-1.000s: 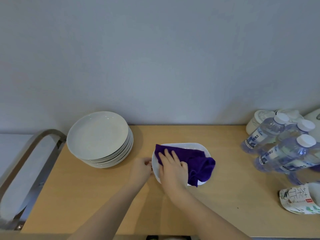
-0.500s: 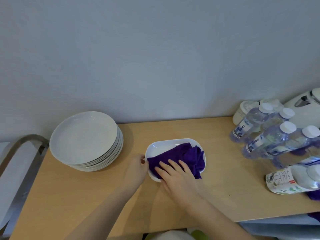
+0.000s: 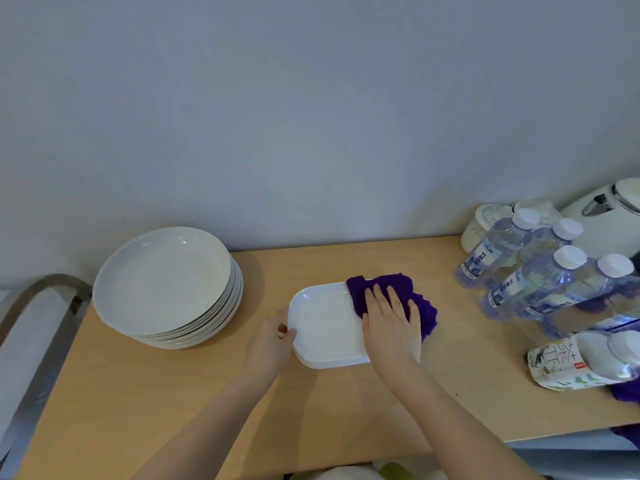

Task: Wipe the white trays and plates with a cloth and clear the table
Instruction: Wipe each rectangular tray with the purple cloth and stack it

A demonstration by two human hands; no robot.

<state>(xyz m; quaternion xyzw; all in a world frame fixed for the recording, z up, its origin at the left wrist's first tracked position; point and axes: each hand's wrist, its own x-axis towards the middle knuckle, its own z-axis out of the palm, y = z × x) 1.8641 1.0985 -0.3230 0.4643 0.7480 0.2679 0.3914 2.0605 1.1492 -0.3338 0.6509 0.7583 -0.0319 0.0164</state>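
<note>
A white rectangular tray (image 3: 323,325) lies in the middle of the wooden table (image 3: 173,393). My left hand (image 3: 272,344) grips its left edge, thumb on the rim. A purple cloth (image 3: 398,289) covers the tray's right end and spills over its far right corner. My right hand (image 3: 391,318) presses flat on the cloth, fingers straight and spread. A stack of several round white plates (image 3: 162,282) stands at the back left of the table.
Several water bottles (image 3: 540,289) stand at the right, with a white kettle (image 3: 609,220) and a white jar (image 3: 485,223) behind them. A printed drink pack (image 3: 568,365) lies near the right edge. A metal chair frame (image 3: 31,306) is left of the table.
My right hand has slid the cloth from the tray's left and middle over to its right end, baring the tray's white surface. The left hand stays on the left edge.
</note>
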